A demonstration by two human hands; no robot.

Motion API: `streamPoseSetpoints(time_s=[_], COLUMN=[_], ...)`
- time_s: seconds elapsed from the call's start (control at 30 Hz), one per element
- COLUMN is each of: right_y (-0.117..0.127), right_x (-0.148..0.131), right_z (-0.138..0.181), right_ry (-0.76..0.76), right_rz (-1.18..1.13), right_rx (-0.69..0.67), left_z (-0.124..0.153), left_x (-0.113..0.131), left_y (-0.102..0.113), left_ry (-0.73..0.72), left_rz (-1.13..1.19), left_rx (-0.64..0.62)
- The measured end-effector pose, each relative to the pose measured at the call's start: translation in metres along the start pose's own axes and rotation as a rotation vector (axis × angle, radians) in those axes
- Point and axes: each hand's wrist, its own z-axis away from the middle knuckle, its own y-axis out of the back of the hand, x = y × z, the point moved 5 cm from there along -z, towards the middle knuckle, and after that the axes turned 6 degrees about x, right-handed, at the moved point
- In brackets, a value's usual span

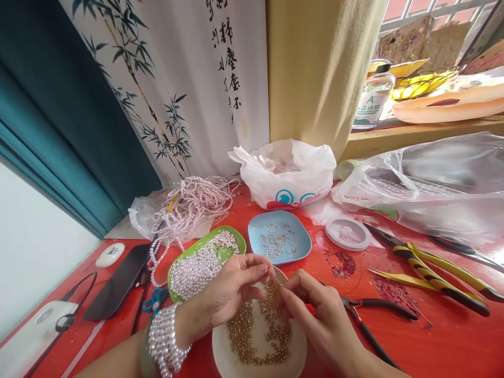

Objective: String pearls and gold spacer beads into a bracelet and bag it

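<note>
Both my hands meet over a white bowl (220,349) of small gold beads (242,328). My left hand (236,281), with strands of pearl beads (167,338) around its wrist, pinches thumb and forefinger together on something too small to make out. Close beside it, my right hand (323,320) pinches a thin metal pin (277,281) that slants toward the left fingertips. Beyond the hands lies a blue tray (255,231) of loose metal pins (275,244). Left of it, a green tray (242,241) holds pearl beads (197,275).
Strung pearl beads (197,205) heap at the back left, near a phone (120,283). A white plastic bag (291,178) and a clear bag (433,184) stand behind. At right lie yellow-black pliers (433,262), gold tweezers (401,278) and red-black pliers (378,310).
</note>
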Motion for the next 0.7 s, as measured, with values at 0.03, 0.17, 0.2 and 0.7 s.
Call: streamPoseSetpoints(time_s=[0.03, 0.17, 0.2, 0.7], right_y=[-0.0001, -0.0004, -0.0006, -0.0014], right_x=[0.0000, -0.0001, -0.0002, 0.0003], right_z=[0.0000, -0.0008, -0.0010, -0.0014], right_ry=[0.002, 0.010, 0.013, 0.033], right_rz=[0.006, 0.022, 0.022, 0.013], right_rx=[0.000, 0.001, 0.001, 0.011], left_z=[0.0000, -0.0001, -0.0001, -0.0003], left_x=[0.0001, -0.0007, -0.0010, -0.0014], left_y=[0.0000, 0.0012, 0.0017, 0.0030], left_ry=[-0.002, 0.005, 0.007, -0.006], left_rz=[0.001, -0.004, -0.003, 0.026], left_rx=[0.001, 0.041, 0.056, 0.115])
